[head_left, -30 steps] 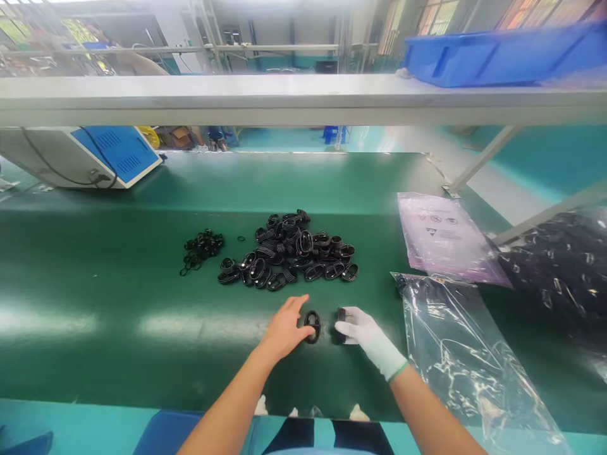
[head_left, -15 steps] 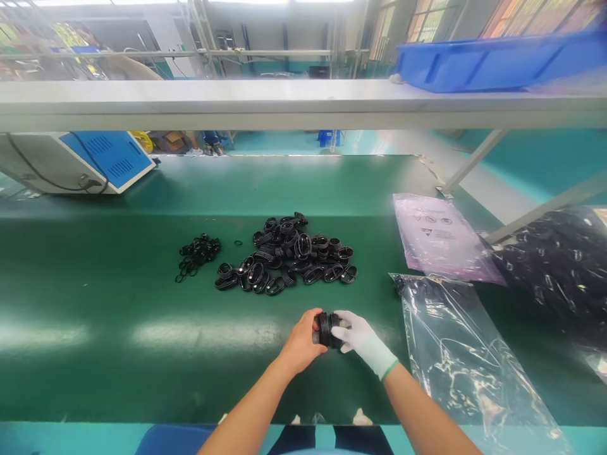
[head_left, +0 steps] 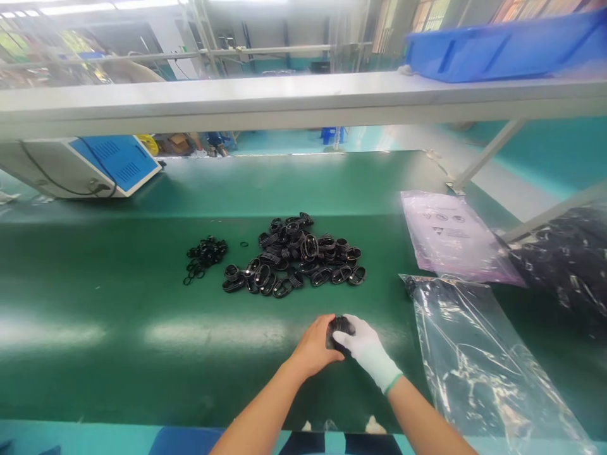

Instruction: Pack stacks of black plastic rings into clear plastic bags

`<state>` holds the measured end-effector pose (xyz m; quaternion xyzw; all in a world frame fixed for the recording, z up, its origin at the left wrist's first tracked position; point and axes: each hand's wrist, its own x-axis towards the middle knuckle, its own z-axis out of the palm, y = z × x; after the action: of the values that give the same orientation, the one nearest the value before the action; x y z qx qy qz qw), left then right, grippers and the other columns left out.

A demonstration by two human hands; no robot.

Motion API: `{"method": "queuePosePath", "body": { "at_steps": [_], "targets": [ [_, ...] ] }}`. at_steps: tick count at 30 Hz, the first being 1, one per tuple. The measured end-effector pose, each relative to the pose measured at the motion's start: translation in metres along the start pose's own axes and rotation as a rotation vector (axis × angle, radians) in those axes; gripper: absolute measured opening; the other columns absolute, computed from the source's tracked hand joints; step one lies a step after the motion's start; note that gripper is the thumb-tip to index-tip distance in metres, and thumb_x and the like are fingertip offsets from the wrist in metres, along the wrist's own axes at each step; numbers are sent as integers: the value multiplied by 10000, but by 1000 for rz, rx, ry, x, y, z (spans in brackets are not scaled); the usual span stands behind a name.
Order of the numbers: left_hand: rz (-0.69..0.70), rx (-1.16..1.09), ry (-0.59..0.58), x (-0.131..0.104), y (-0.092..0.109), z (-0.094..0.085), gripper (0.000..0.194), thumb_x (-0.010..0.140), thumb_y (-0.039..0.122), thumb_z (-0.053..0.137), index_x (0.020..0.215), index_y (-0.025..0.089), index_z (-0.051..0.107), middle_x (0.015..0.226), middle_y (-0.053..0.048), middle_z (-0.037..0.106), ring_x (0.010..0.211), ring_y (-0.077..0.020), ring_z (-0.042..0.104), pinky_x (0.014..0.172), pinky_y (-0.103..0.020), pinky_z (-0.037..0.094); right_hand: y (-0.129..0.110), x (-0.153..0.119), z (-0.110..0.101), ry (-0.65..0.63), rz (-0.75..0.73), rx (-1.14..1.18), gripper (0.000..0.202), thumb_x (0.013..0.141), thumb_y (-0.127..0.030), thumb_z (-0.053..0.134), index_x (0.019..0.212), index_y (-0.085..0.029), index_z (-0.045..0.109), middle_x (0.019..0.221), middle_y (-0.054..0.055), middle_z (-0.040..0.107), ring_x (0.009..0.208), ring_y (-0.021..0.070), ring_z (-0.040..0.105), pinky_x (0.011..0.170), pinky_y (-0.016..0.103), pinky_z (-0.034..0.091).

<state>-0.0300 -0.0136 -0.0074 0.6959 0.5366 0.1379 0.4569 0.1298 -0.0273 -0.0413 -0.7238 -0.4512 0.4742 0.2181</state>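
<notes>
My left hand (head_left: 313, 347), bare, curls around the left side of some coiled black cables (head_left: 342, 326) held just above the green mat. In a white glove, my right hand (head_left: 367, 347) grips the same coils from the right, its thumb lying across the front. The fingers partly cover the coils, so I cannot tell how many there are. Beyond the hands lies a heap of similar coiled black cables (head_left: 308, 248). A smaller pile of black rings (head_left: 208, 253) sits to its left, with one loose ring (head_left: 244, 244) between them.
A clear plastic bag (head_left: 478, 354) lies right of my hands, below a pinkish printed bag (head_left: 450, 234). A dark, full plastic bag (head_left: 569, 253) stands at far right. Over the green mat (head_left: 142, 373) runs a white shelf (head_left: 265, 104) bearing a blue bin (head_left: 502, 50). A blue-and-grey box (head_left: 114, 165) stands back left.
My two hands have come closer together around the coils, and the right hand now covers more of them. The whole view has shifted slightly.
</notes>
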Motion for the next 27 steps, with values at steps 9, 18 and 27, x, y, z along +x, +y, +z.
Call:
{"method": "queuePosePath", "body": {
  "at_steps": [9,18,27],
  "targets": [
    [36,619,324,58,1,-88,296,789,41,335,869,180,584,1030,-73,500,1015,-209,451,863,-357,370,10,6,3,-72,41,18,609,641,-427,590,1201,-224,463,1072,103,544,841,211,582,637,293,453],
    [103,540,119,-16,-5,-29,255,770,125,429,921,263,581,1127,21,487,948,-126,485,817,-240,410,-2,-2,-1,-44,22,25,566,650,-381,593,1178,-207,487,1026,92,567,825,206,582,606,288,456],
    [-16,618,21,-18,21,-2,606,594,134,642,1161,212,445,1197,-93,430,1015,-276,484,861,-409,395,-11,-8,-6,-67,5,-3,583,664,-377,569,1199,-171,465,1071,116,557,842,212,579,613,296,460]
  ]
}}
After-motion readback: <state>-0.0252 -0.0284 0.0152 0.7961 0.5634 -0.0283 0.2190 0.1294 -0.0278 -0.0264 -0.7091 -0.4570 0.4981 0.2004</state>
